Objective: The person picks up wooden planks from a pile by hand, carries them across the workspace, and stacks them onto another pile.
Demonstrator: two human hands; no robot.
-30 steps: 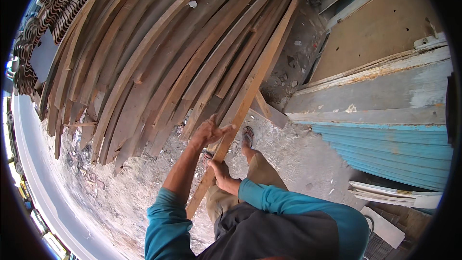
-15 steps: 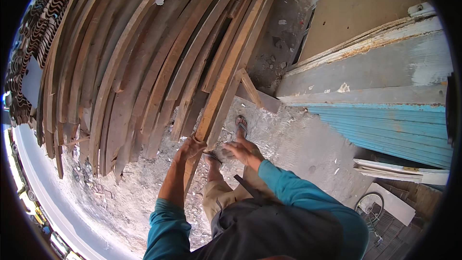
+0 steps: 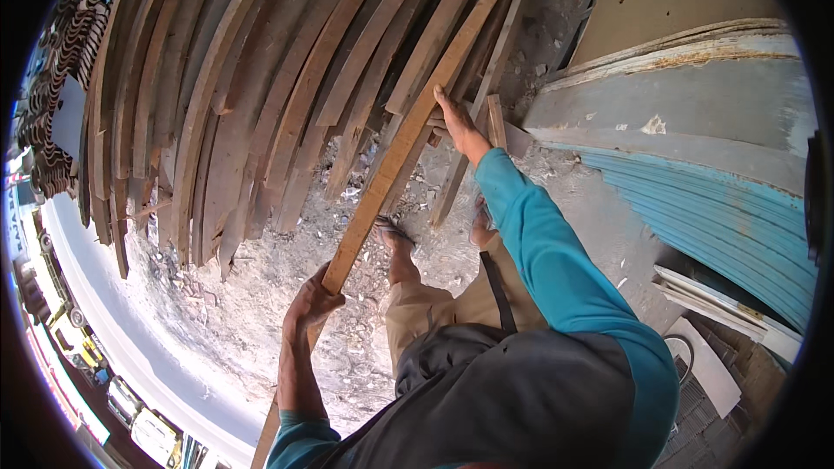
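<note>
A long brown wooden beam (image 3: 382,178) slants from the lower left up toward the top of the stack, passing in front of my body. My left hand (image 3: 314,300) is wrapped round its nearer part, and the beam's end runs on below past my left forearm. Farther up, my right hand (image 3: 456,124) grips the same beam from its right side, thumb on top and fingers partly hidden underneath. Other weathered planks (image 3: 295,95) lie side by side just left of the beam. A narrower plank (image 3: 491,61) lies to its right, behind my right hand.
Rubble and chips cover the ground (image 3: 217,313) around my sandalled feet. To the right lean grey panels (image 3: 678,91) and blue corrugated sheets (image 3: 721,200). Stacked wavy tiles (image 3: 52,122) stand at the far left. A road with vehicles (image 3: 126,404) runs along the lower left.
My right hand has reached forward and taken hold of the beam. My left hand has drawn back toward me, and the beam has slid nearer, out from the stack.
</note>
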